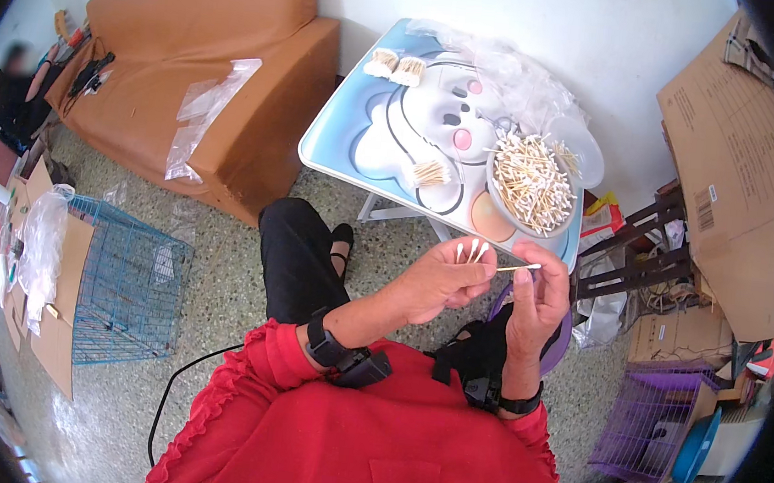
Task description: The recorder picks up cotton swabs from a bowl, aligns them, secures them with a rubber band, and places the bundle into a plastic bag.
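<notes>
My left hand (438, 286) is closed around a few cotton swabs (472, 251), whose white tips stick up above the fingers. Between the fingertips of my right hand (538, 305) a single cotton swab (515, 268) is pinched, lying nearly level, with its other end at my left hand. Just beyond both hands stands a bowl (491, 191) heaped with loose swabs (531, 176). A small bundle of swabs (430, 173) lies on the folding table (336, 136), and two more bundles (395, 66) sit at its far left.
Clear plastic bags (530, 79) cover the table's far right, near a translucent lid (588, 153). A brown sofa (200, 60) stands left, a blue wire cage (130, 283) at lower left. Cardboard boxes (734, 171) and a purple cage (647, 425) are at right. A person (17, 99) is far left.
</notes>
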A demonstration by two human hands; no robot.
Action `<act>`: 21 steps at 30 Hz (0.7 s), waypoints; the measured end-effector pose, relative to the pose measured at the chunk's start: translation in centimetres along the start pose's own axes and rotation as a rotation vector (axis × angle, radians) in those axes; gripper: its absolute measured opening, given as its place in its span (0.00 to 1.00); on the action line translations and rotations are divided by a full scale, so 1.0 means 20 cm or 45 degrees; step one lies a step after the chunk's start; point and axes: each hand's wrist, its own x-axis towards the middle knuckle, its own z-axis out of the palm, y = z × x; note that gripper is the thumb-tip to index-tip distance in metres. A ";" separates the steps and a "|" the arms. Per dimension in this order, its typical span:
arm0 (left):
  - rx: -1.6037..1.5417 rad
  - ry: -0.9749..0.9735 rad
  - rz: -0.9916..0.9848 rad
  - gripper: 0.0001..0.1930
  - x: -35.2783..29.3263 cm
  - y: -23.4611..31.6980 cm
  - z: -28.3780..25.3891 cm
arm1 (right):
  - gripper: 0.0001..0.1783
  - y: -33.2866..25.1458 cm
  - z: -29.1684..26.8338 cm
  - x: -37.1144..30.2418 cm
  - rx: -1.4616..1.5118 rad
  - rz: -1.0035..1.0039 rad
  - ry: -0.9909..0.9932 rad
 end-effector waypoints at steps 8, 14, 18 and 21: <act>0.169 -0.163 -0.209 0.12 0.00 0.01 0.02 | 0.09 -0.04 0.02 0.03 -0.306 0.018 -0.020; 0.278 -0.058 -0.164 0.14 -0.01 0.01 0.00 | 0.08 -0.02 0.04 0.05 -0.412 -0.072 -0.186; 0.220 -0.121 -0.369 0.12 -0.05 0.15 -0.02 | 0.10 -0.08 0.06 0.07 -0.395 -0.122 -0.307; 0.332 -0.099 -0.473 0.11 -0.12 0.31 -0.06 | 0.11 -0.09 0.07 0.08 -0.477 -0.196 -0.305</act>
